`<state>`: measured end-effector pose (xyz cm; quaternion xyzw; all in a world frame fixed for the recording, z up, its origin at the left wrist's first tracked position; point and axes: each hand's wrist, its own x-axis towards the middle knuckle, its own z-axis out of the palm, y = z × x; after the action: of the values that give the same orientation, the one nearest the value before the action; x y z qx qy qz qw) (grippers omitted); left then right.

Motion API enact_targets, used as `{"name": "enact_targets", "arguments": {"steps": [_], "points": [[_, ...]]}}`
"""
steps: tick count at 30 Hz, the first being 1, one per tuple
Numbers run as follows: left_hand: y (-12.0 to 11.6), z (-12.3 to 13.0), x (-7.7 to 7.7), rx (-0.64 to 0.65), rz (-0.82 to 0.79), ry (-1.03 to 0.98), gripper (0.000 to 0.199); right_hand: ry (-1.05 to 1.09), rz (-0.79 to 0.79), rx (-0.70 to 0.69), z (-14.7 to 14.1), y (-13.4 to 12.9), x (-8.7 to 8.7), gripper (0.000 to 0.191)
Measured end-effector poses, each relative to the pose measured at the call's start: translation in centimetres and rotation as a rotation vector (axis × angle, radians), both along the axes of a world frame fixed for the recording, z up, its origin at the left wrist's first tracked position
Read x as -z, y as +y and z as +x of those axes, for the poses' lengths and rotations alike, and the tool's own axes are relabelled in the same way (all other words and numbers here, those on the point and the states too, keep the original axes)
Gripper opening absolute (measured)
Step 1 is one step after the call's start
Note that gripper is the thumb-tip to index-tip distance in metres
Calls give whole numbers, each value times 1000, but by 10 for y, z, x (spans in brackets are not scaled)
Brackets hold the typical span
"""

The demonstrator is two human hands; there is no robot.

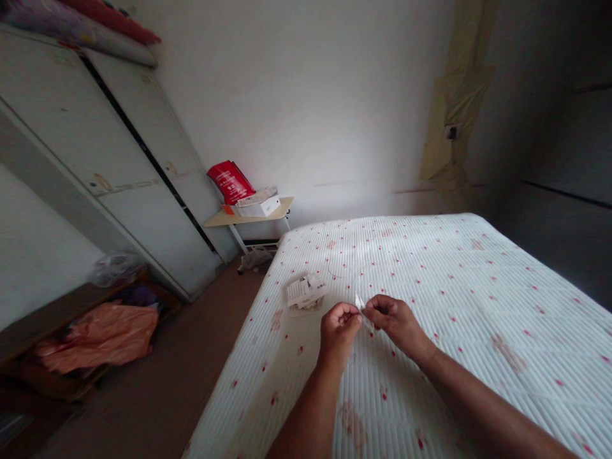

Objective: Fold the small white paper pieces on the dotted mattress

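Note:
A small piece of folded white paper [359, 301] stands up between my two hands, above the bed. My left hand [338, 326] pinches it from the left side with thumb and curled fingers. From the right, my right hand [393, 320] pinches its other side, the fingertips close to those of the left. Part of the paper is hidden behind the fingers. Left of my hands, a loose stack of printed paper pieces [306, 292] lies on the patterned bedspread [430, 357].
A small table [222, 220] at the bed's far left corner bears a red bag [231, 181] and a white box [265, 206]. Along the left wall stand a pale cabinet [129, 146] and a low shelf with an orange plastic bag [108, 335]. Brown floor [191, 357] runs between.

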<state>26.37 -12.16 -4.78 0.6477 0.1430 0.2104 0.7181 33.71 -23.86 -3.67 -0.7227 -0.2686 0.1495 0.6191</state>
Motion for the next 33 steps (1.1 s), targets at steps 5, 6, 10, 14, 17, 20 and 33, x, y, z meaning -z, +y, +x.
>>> {"name": "enact_targets", "arguments": {"steps": [5, 6, 10, 14, 17, 20, 33], "points": [[0, 0, -4, -2, 7, 26, 12, 20, 4, -57, 4, -3, 1, 20], [0, 0, -4, -2, 16, 29, 11, 29, 7, -64, 4, -3, 1, 19], [0, 0, -5, 0, 40, 42, 11, 29, 3, -84, 4, -4, 0, 16], [0, 0, -3, -14, 50, 48, 10, 3, -26, -81, 3, -3, 1, 15], [1, 0, -1, -28, 65, 51, 10, -6, -50, -85, 1, -2, 1, 16], [1, 1, 1, -27, 114, 34, 9, -22, -62, -72, 0, -1, 1, 17], [-4, 1, -2, -160, 254, 38, 11, -356, -193, 60, -8, 1, 2, 18]]}}
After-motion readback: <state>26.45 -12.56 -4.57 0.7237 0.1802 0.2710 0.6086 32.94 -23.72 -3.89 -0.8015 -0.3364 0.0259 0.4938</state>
